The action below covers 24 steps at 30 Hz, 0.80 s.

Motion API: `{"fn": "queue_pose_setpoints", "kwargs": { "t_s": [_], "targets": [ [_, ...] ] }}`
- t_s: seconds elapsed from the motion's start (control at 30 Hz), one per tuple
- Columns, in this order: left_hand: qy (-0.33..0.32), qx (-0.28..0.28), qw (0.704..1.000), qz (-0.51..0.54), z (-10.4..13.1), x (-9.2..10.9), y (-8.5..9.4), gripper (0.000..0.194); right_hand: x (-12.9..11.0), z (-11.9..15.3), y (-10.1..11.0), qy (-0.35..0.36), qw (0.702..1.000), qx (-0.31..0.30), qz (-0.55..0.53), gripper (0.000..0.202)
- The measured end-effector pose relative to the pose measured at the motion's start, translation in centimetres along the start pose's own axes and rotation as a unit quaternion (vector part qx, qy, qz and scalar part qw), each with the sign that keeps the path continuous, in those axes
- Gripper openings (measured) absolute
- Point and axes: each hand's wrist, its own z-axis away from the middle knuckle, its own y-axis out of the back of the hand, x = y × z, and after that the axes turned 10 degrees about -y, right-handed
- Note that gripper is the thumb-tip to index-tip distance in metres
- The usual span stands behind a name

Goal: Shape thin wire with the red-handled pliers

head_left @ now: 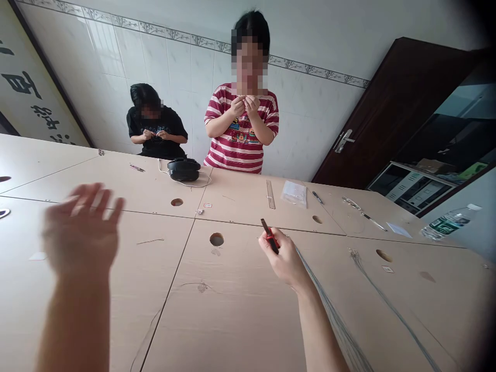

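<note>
My left hand point(83, 227) is raised over the left of the table, slightly blurred, with its fingers spread and nothing in them. My right hand point(285, 256) is closed around a small black-and-red tool point(270, 236) whose narrow dark tip points up and away; its exact kind is not clear. Beside my right forearm runs a bundle of thin grey-blue strands point(325, 299). A second such bundle point(382, 294) lies further right. A thin loose thread point(155, 315) curls across the table between my arms.
Two people point(242, 124) point(157, 124) work across the table point(232, 330). Near its far edge are a black headset-like device point(184, 169), a ruler point(270, 195), a plastic bag point(293, 194) and a pen point(317, 197). A water bottle point(449, 222) lies at right. Round holes point(216, 239) pierce the tabletop.
</note>
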Motion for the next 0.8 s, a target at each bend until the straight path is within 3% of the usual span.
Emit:
{"fn": "queue_pose_setpoints", "kwargs": {
  "t_s": [0.07,0.17,0.27,0.37,0.47,0.6,0.7,0.8],
  "targets": [
    [0.064,-0.08,0.991,0.09,2.6,-0.5,-3.2,0.034,-1.0,0.5,-0.2,0.015,0.999,-0.03,-0.014,0.022],
    [0.12,-0.323,0.938,0.028,6.6,-1.6,-6.0,0.041,-2.1,1.1,-0.2,0.044,0.996,-0.069,-0.032,0.021],
    [0.216,-0.547,0.807,-0.056,9.1,-2.8,-6.5,0.052,-2.6,1.5,-0.1,0.065,0.993,-0.084,-0.043,0.021],
    [0.256,-0.677,0.69,0.011,10.3,-3.7,-6.8,0.055,-2.9,1.7,0.0,0.07,0.992,-0.089,-0.051,0.019],
    [0.289,-0.74,0.601,0.084,11.1,-4.1,-7.4,0.044,-3.1,1.8,0.1,0.071,0.992,-0.084,-0.061,0.018],
    [0.35,-0.784,0.498,0.119,11.9,-3.6,-8.0,0.042,-3.0,1.6,0.1,0.073,0.993,-0.067,-0.066,0.018],
    [0.378,-0.782,0.47,0.157,11.9,-2.9,-7.8,0.048,-2.6,1.4,0.0,0.07,0.994,-0.059,-0.067,0.019],
    [0.399,-0.744,0.481,0.236,11.5,-2.2,-7.3,0.054,-2.3,1.3,-0.1,0.058,0.994,-0.055,-0.068,0.02]
  ]
}}
